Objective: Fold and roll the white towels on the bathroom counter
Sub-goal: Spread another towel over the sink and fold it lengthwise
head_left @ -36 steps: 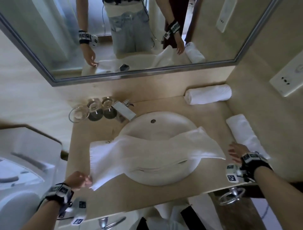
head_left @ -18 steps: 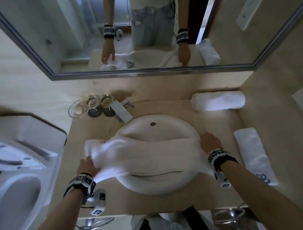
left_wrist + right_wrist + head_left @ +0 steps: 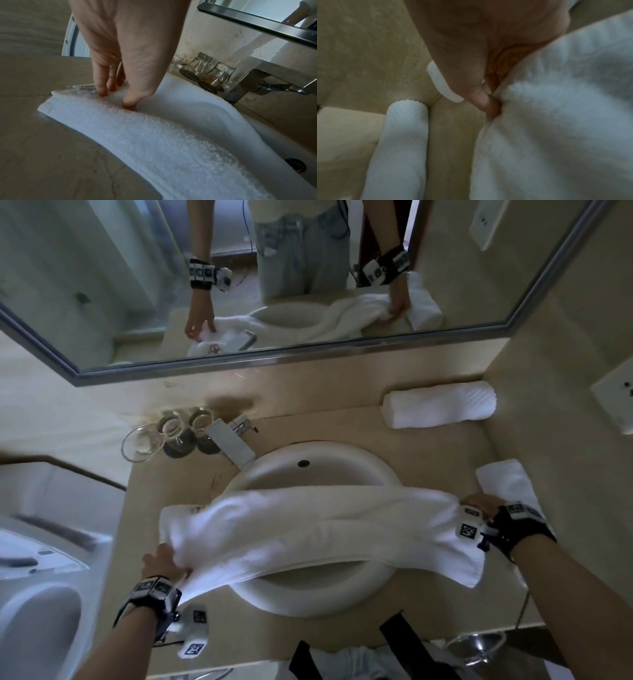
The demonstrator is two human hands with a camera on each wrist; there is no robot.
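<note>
A white towel, folded lengthwise into a long band, lies across the round sink. My left hand holds its left end; in the left wrist view the left hand pinches the top fold between thumb and fingers beside a label. My right hand grips the right end, and in the right wrist view my thumb presses into the towel. One rolled towel lies at the back right. A second rolled towel lies along the right wall, just beyond my right hand.
A chrome faucet stands behind the sink, with upturned glasses and a glass bowl to its left. A mirror spans the back wall. A toilet stands left of the beige counter.
The towel's near edge has been folded over, so it is now a narrower band. My right hand came from the counter's right onto the towel's right end. My left hand moved in along the left end.
</note>
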